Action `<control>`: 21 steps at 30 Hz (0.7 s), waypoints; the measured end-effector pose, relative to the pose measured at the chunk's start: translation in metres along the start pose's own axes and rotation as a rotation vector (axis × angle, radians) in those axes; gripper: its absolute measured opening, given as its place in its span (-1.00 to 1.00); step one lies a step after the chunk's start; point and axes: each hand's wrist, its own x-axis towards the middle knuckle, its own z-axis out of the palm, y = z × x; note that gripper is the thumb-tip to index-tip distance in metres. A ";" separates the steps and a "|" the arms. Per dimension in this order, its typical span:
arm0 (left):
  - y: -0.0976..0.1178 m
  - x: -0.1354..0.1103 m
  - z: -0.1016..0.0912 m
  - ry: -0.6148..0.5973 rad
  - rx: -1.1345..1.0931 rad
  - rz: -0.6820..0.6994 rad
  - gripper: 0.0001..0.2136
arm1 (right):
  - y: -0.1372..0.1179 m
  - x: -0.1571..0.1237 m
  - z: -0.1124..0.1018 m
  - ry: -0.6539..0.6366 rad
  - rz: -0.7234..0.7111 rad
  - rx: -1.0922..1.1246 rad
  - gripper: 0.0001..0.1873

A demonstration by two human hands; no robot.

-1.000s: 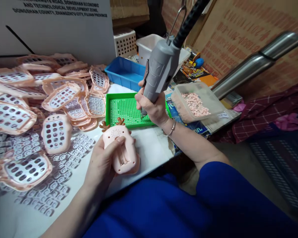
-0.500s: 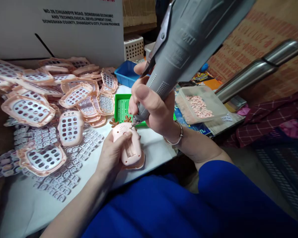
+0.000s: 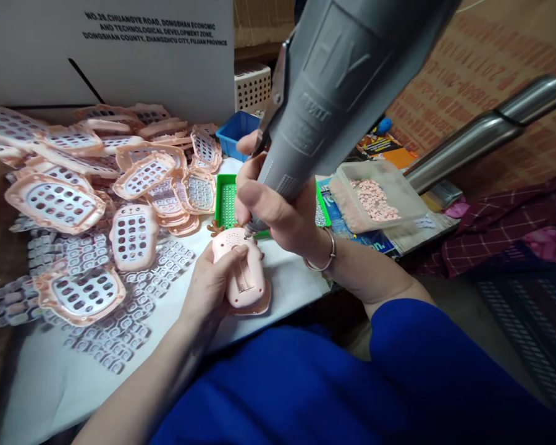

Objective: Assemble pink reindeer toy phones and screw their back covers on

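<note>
My left hand (image 3: 210,285) grips a pink toy phone body (image 3: 244,279) with brown antlers, lying back side up on the white table (image 3: 287,278). My right hand (image 3: 278,213) is wrapped around a large grey electric screwdriver (image 3: 338,80) hanging from above. Its tip presses down on the upper part of the toy's back, beside my left thumb. The screwdriver body hides much of the green perforated tray (image 3: 227,201) behind it.
Many pink keypad front shells (image 3: 55,201) and grey keypad sheets (image 3: 92,334) cover the table's left side. Behind stand a white carton (image 3: 120,55), a blue bin (image 3: 236,130) and a white basket (image 3: 252,86). A clear tub of small pink parts (image 3: 375,198) sits right, below a steel pipe (image 3: 486,133).
My right hand has carried the screwdriver from the green tray down to the toy's back, where its tip now rests. My left hand keeps its hold on the toy.
</note>
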 end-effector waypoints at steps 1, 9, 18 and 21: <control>0.000 0.000 0.000 -0.004 0.002 0.001 -0.54 | 0.000 -0.001 0.000 -0.037 0.008 -0.017 -0.74; 0.001 -0.005 -0.003 0.046 0.044 0.031 -0.60 | 0.002 0.003 0.000 -0.201 0.004 -0.141 -0.53; 0.008 -0.001 0.004 0.029 -0.020 -0.063 -0.55 | 0.011 0.015 -0.024 0.055 -0.162 -0.082 -0.67; 0.010 -0.002 0.005 0.039 -0.010 -0.081 -0.53 | 0.032 0.021 -0.043 0.141 -0.198 -0.100 -0.63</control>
